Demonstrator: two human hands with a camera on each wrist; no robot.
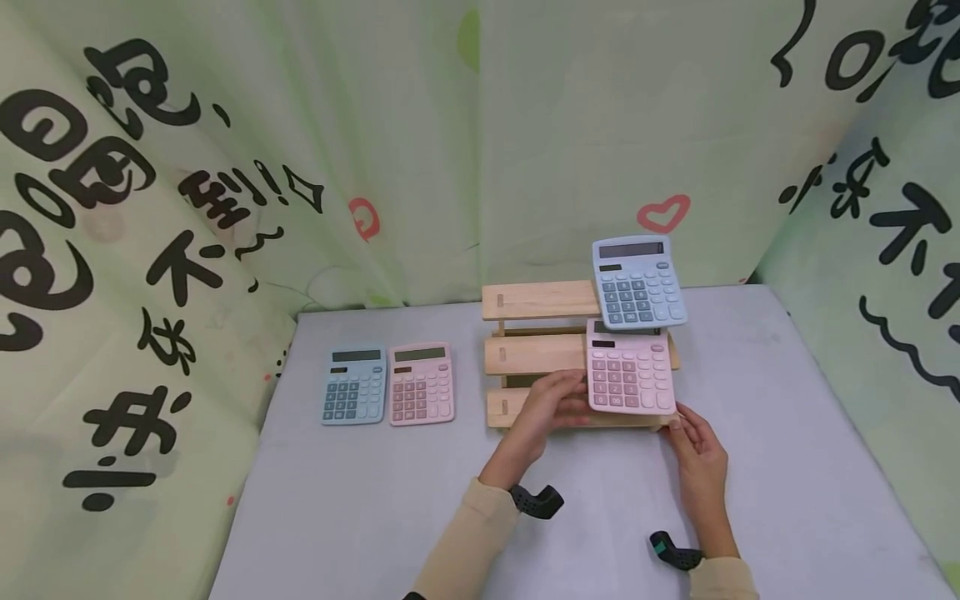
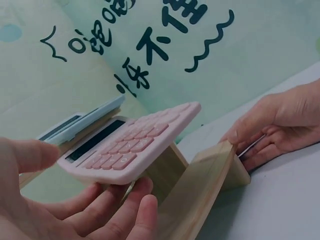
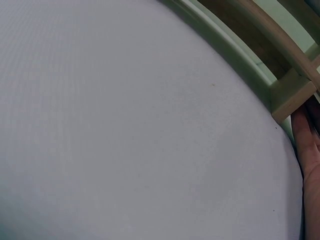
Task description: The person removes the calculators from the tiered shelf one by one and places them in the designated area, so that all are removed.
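A pink calculator (image 1: 630, 375) is tilted over the right side of a stepped wooden rack (image 1: 536, 357). My left hand (image 1: 547, 408) holds the calculator by its left edge; in the left wrist view the fingers (image 2: 112, 210) lie beneath it and the thumb (image 2: 35, 156) is at its side. With my right hand (image 1: 701, 458) I grip the rack's front right corner, thumb on the wood. Higher on the rack, a light blue calculator (image 1: 637, 283) leans back, its lower edge overlapping the pink one's display. Only part of the right hand (image 3: 307, 150) shows in the right wrist view.
To the left of the rack, a blue calculator (image 1: 355, 386) and another pink calculator (image 1: 422, 384) lie side by side on the white tabletop (image 1: 337, 517). A printed green curtain (image 1: 555, 150) surrounds the table at the back and sides.
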